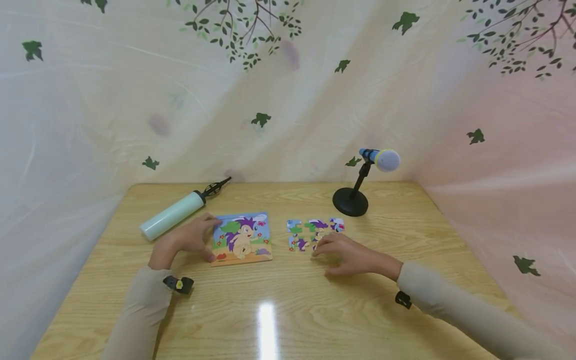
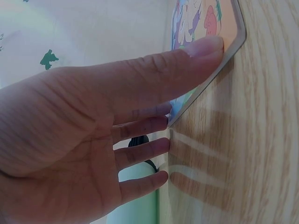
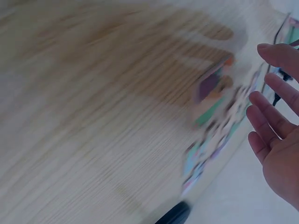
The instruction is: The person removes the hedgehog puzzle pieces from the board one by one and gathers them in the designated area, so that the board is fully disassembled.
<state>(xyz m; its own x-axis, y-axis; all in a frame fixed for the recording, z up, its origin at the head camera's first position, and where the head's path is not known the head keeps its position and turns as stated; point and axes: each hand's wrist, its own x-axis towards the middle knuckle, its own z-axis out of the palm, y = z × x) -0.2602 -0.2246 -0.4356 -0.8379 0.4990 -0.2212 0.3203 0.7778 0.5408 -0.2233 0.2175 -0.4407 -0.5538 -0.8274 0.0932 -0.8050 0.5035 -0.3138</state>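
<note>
A square puzzle board [image 1: 243, 236] with a purple cartoon animal lies flat on the wooden table [image 1: 288, 300]. My left hand [image 1: 192, 239] rests at its left edge. In the left wrist view the thumb [image 2: 201, 49] presses on a corner of the board [image 2: 229, 21], and the other fingers lie straight against its edge. Several loose puzzle pieces [image 1: 314, 232] lie in a small group to the right of the board. My right hand [image 1: 347, 256] lies open beside them, its fingertips at the nearest piece. The right wrist view is blurred: straight fingers [image 3: 273, 133] hover by the pieces [image 3: 212, 123].
A pale green hand pump [image 1: 173, 214] lies at the back left, just behind my left hand. A microphone on a black round stand [image 1: 352, 200] stands behind the loose pieces. A leaf-printed curtain [image 1: 288, 90] closes in the table on three sides.
</note>
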